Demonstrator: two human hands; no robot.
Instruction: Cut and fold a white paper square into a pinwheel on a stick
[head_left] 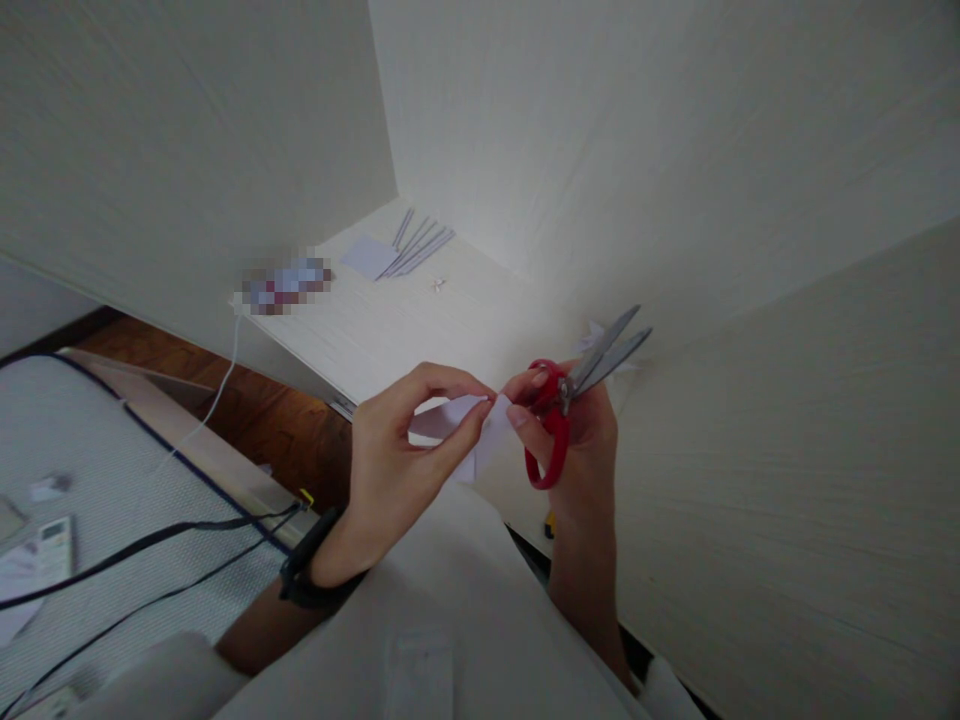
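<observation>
Left hand [401, 440] pinching white paper [493, 436], thumb to fingertips. Right hand [591, 425] pinching same paper, grasping red scissors [566, 396] at paper's three o'clock: slightly parted, long axis eight-to-two, tips two.

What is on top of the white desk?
Thin strips, a pale sheet, a small scrap, a pixelated object, and white bits behind the scissors. The left hand, right hand and held paper hide part of the near side; what lies there cannot be seen.

From above the near side of the table [420, 325], the head view looks forward and down, close over both hands [386, 450].
</observation>
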